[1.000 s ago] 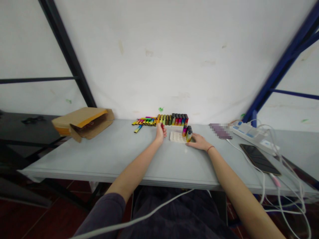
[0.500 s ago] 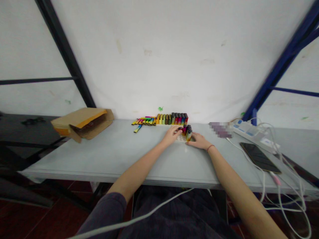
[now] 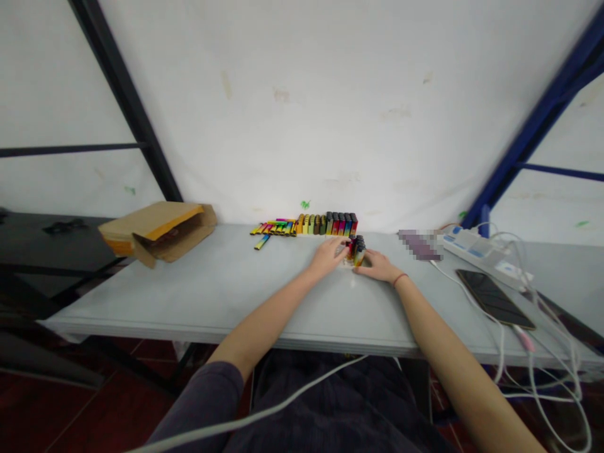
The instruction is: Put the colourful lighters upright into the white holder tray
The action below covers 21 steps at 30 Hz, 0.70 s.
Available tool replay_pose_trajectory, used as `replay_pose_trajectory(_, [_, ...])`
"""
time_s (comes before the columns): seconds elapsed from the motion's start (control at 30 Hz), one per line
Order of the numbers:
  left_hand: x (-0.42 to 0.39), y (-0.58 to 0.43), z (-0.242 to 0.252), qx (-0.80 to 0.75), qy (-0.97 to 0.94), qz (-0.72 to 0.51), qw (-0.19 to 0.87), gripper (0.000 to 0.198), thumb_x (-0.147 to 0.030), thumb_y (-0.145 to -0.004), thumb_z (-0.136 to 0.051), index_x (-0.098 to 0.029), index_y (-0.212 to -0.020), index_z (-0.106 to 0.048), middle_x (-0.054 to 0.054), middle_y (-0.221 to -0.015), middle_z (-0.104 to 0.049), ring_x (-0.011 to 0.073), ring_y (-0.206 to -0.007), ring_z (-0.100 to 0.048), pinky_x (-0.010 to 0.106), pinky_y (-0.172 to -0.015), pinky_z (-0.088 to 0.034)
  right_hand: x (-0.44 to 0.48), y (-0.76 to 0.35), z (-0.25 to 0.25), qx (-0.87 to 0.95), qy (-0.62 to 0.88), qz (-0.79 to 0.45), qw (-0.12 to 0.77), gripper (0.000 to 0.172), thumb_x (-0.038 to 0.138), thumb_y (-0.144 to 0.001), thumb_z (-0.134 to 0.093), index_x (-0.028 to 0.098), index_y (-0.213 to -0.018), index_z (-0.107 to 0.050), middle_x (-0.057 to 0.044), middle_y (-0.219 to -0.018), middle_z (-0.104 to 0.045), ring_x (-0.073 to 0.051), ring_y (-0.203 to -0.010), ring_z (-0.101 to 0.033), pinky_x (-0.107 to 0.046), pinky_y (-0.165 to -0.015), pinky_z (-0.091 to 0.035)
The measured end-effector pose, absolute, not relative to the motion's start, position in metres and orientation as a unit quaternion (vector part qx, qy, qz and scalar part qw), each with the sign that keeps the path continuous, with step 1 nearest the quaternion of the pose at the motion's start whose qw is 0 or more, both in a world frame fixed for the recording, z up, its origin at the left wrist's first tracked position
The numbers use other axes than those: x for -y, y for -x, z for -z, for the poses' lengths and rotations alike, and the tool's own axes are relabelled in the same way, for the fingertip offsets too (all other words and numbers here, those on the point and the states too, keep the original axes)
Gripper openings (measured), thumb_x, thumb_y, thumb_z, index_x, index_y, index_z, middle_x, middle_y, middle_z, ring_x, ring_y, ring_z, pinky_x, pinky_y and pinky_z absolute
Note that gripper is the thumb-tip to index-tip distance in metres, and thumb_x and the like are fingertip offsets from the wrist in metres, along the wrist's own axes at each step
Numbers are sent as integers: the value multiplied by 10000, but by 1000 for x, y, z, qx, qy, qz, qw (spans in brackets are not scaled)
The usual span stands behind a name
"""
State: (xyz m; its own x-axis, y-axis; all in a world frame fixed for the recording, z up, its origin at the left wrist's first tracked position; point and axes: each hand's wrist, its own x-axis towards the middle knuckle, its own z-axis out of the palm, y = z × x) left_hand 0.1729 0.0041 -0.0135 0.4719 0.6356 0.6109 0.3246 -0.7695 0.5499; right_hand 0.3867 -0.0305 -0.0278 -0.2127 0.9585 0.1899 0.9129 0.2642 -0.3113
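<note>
Several upright lighters (image 3: pixel 360 253) with black tops stand in a small white tray (image 3: pixel 348 263) with holes, mostly hidden between my hands. My left hand (image 3: pixel 326 258) reaches in from the left, its fingers closed on a lighter (image 3: pixel 351 244) at that side of the group. At the right, my right hand (image 3: pixel 378 267) steadies the tray, thumb at the near corner and fingers along the side. Behind them, a row of upright lighters (image 3: pixel 342 224) with black tops adjoins yellow and green ones (image 3: pixel 310 224). More lighters (image 3: pixel 278 227) lie in a loose pile to the left.
An open cardboard box (image 3: pixel 158 229) lies on its side at the table's left. On the right are a phone (image 3: pixel 494 298), a power strip (image 3: pixel 486 255), tangled white cables (image 3: pixel 561 352) and a blurred purple item (image 3: pixel 419 244). A white wall (image 3: pixel 302 126) rises behind.
My left hand has moved slightly right, bringing the black-topped lighter in its fingers up against the others in the tray. My right hand stays beside the tray.
</note>
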Motion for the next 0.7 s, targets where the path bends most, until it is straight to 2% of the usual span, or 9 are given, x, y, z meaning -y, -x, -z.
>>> replay_pose_trajectory(0.1, [-5, -172, 13, -289, -862, -395, 134, 360, -284, -952, -507, -223, -1285, -631, 98, -1271, -646, 241, -1204, -573, 405, -1095, -419, 30, -388, 29, 775, 603, -65, 177, 523, 513, -798, -674, 200, -1216, -645, -130, -1339, -640, -348, -1210, -597, -493, -1037, -460])
replay_pose_trajectory(0.27, [-4, -170, 15, -325, -880, -331, 99, 453, -307, -961, -484, -277, -1408, -553, 91, -1285, -614, 249, -1206, -548, 422, -1071, -429, 29, -389, 29, 779, 599, -67, 172, 537, 514, -811, -654, 196, -1243, -629, -135, -1350, -631, -347, -1213, -592, -498, -1033, -458])
replay_pose_trajectory(0.43, [-8, -161, 8, -359, -870, -327, 84, 520, -360, -930, -559, -302, -1445, -512, 85, -1286, -619, 262, -1207, -553, 419, -1049, -434, 30, -388, 26, 784, 592, -70, 170, 518, 489, -821, -648, 191, -1244, -633, -136, -1330, -643, -342, -1204, -599, -483, -1018, -470])
replay_pose_trajectory(0.5, [-19, -145, -2, -427, -812, -384, 105, 484, -353, -924, -562, -248, -1396, -564, 102, -1175, -674, 262, -1114, -607, 413, -1014, -454, 32, -387, 24, 784, 594, -71, 163, 513, 488, -826, -642, 183, -1239, -639, -141, -1325, -644, -341, -1200, -602, -476, -1014, -474])
replay_pose_trajectory(0.57, [-35, -118, -11, -528, -701, -459, 138, 362, -299, -948, -483, -197, -1242, -669, 128, -1058, -710, 264, -1012, -647, 418, -960, -479, 33, -386, 23, 782, 599, -70, 158, 517, 493, -826, -642, 180, -1238, -641, -146, -1324, -643, -345, -1203, -600, -482, -1018, -471])
replay_pose_trajectory(0.63, [-51, -84, -14, -574, -652, -479, 126, 357, -268, -963, -408, -177, -1142, -703, 195, -1098, -694, 327, -1096, -618, 506, -991, -439, 33, -386, 22, 779, 603, -69, 159, 517, 496, -819, -649, 181, -1229, -646, -147, -1316, -648, -349, -1202, -599, -489, -1024, -467])
replay_pose_trajectory(0.7, [-61, -52, -10, -647, -574, -494, 89, 301, -290, -936, -470, -178, -1063, -720, 252, -1176, -651, 415, -1221, -532, 614, -1024, -357, 33, -385, 23, 779, 601, -69, 163, 505, 496, -815, -655, 188, -1214, -654, -143, -1310, -653, -350, -1203, -599, -490, -1026, -467])
